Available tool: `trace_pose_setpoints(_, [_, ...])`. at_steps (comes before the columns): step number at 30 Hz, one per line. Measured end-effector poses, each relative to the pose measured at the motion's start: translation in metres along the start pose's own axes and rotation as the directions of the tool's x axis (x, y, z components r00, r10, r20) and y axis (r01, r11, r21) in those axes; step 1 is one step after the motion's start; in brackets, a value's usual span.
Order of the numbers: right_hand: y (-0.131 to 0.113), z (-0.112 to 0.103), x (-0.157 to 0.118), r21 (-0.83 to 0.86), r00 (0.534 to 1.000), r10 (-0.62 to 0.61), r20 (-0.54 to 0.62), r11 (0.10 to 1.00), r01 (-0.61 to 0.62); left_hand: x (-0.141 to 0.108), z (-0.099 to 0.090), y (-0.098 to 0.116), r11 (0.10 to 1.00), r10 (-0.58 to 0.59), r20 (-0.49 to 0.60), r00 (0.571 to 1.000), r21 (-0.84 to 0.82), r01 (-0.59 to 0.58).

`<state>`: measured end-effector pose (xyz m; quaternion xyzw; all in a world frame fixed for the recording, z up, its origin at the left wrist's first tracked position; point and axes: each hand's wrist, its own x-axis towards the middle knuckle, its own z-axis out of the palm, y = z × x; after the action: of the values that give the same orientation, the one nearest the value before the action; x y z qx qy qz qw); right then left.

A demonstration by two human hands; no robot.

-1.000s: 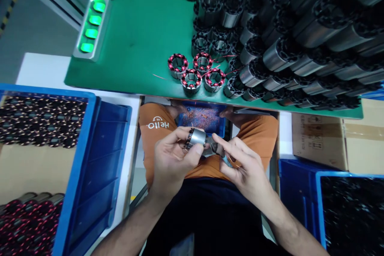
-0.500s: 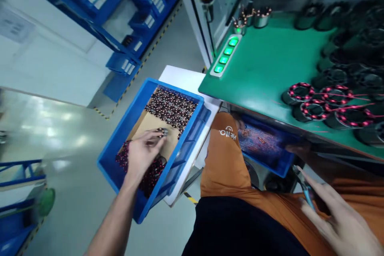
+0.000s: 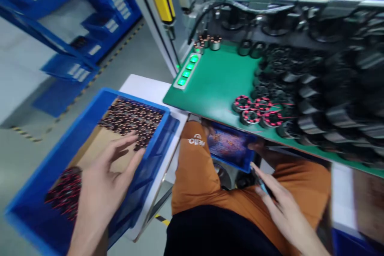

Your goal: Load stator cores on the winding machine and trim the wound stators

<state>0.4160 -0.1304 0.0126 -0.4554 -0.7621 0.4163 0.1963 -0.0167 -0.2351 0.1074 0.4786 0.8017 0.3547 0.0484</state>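
Observation:
My left hand (image 3: 103,176) hovers over the blue bin (image 3: 28,204), thumb and fingers apart with nothing between them. Below its fingertips lie rows of wound motor stators with copper-coloured ends (image 3: 129,118), packed on brown cardboard (image 3: 96,144). Nearer me in the bin, partly behind that hand, is a cluster of stators with red wire (image 3: 66,192). Above my lap, my right hand (image 3: 283,208) is closed around small pliers (image 3: 263,186) with light blue and black handles; much of the tool is hidden by the fingers.
On the green bench top (image 3: 222,84) stand several red-wound stators (image 3: 252,115) and many dark metal cylinders (image 3: 312,104). A strip of lit green buttons (image 3: 186,73) lies at its left edge. Under the bench, a blue tray (image 3: 229,144) holds scraps. Machine parts rise behind.
My left hand has let go of a stator over the bin and drawn back with its fingers apart. The view has turned right; the right hand still grips the pliers.

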Motion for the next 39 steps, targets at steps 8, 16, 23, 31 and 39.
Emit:
trace_pose_setpoints(8, [0.012, 0.004, -0.037, 0.072, 0.98, 0.196, 0.032, 0.978, -0.198, 0.068, 0.147, 0.123, 0.734, 0.679, 0.11, 0.726, -0.082, -0.674])
trace_pose_setpoints(16, [0.024, 0.008, -0.062, 0.106, 0.959, 0.271, -0.08, 0.959, -0.262, 0.071, 0.156, 0.143, 0.551, 0.835, -0.009, 0.551, -0.021, -0.835])
trace_pose_setpoints(23, [-0.033, -0.002, -0.036, 0.138, 0.973, 0.07, -0.219, 0.99, -0.04, 0.002, 0.117, 0.153, 0.705, 0.676, 0.137, 0.724, -0.404, -0.583])
trace_pose_setpoints(31, [-0.07, -0.008, -0.023, 0.313, 0.986, -0.055, -0.158, 0.944, 0.103, -0.021, 0.111, 0.145, 0.75, 0.627, 0.169, 0.761, -0.397, -0.53])
trace_pose_setpoints(39, [-0.07, -0.009, -0.029, 0.35, 0.992, -0.037, -0.118, 0.934, 0.077, -0.024, 0.109, 0.139, 0.751, 0.621, 0.205, 0.756, -0.433, -0.499])
